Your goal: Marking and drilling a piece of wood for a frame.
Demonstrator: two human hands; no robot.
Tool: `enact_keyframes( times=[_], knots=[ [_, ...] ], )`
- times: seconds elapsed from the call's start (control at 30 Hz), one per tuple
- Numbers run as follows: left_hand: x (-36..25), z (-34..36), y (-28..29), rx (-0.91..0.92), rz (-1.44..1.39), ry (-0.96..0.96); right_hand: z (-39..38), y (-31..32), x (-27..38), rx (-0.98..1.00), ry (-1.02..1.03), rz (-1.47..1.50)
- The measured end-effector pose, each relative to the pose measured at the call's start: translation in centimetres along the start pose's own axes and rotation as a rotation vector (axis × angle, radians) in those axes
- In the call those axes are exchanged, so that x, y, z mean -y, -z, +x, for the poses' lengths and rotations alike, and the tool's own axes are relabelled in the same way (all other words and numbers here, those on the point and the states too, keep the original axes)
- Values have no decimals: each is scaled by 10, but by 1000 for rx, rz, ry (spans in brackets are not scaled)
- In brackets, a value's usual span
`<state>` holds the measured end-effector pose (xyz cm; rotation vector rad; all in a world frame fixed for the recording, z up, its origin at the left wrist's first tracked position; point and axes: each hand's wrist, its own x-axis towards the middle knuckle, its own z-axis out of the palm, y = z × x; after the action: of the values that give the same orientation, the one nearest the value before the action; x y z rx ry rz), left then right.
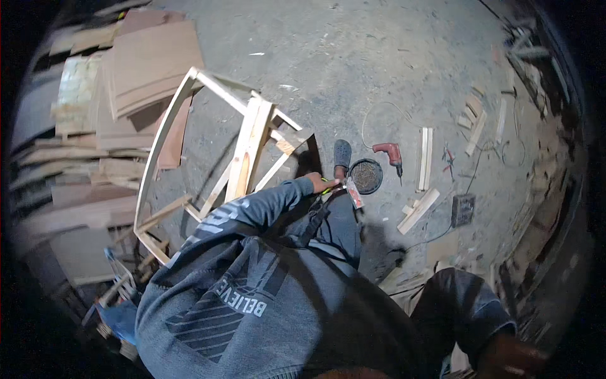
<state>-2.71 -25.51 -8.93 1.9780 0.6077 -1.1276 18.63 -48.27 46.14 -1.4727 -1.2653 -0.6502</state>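
My left hand (320,182) is stretched forward in front of my leg, its fingers closed on a small tool with a yellow-green part (327,187), whose kind I cannot make out. Just right of it is a flat red-and-white piece (355,192), over a shoe and a round black bowl (365,175) of small bits, likely screws or nails. To the left stands a wooden frame (240,151) of pale slats with a curved rail. My right hand (510,359) is low at the right edge, dark and blurred, its fingers not readable.
A red corded drill (389,153) lies on the concrete floor, with wooden strips (425,158) beside it. Pliers (449,161), a dark box with a cable (463,210) and wood offcuts (473,123) are farther right. Stacked plywood sheets (154,66) fill the left side.
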Motion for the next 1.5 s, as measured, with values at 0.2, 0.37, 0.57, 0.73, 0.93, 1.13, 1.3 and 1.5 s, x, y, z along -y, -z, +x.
enact_keyframes(
  times=[0.2, 0.37, 0.57, 0.73, 0.93, 1.13, 1.3, 1.5],
  knots=[
    [-32, 79, -42, -119, 143, -41, -281, -2, -69, -455, -1407, -110],
    [-65, 84, -80, -111, 2, -157, -500, -160, -48, -560, -2271, 498],
    [-58, 119, -117, -67, -8, -230, -630, -234, -55, -834, -2231, 202],
    [-14, 150, -138, -27, -44, -311, -765, -218, -109, -603, -2179, 71],
    [85, 67, -87, -7, 661, -161, -886, -168, -158, 249, -2016, -227],
    [91, 70, -73, -193, 659, -97, -977, -187, -282, 449, -1754, -670],
    [57, 109, -57, -282, 436, -138, -1055, -236, -439, -535, -2234, -276],
    [85, 136, -50, -410, 256, -222, -1098, -254, -473, 9, -2304, -504]
  ],
)
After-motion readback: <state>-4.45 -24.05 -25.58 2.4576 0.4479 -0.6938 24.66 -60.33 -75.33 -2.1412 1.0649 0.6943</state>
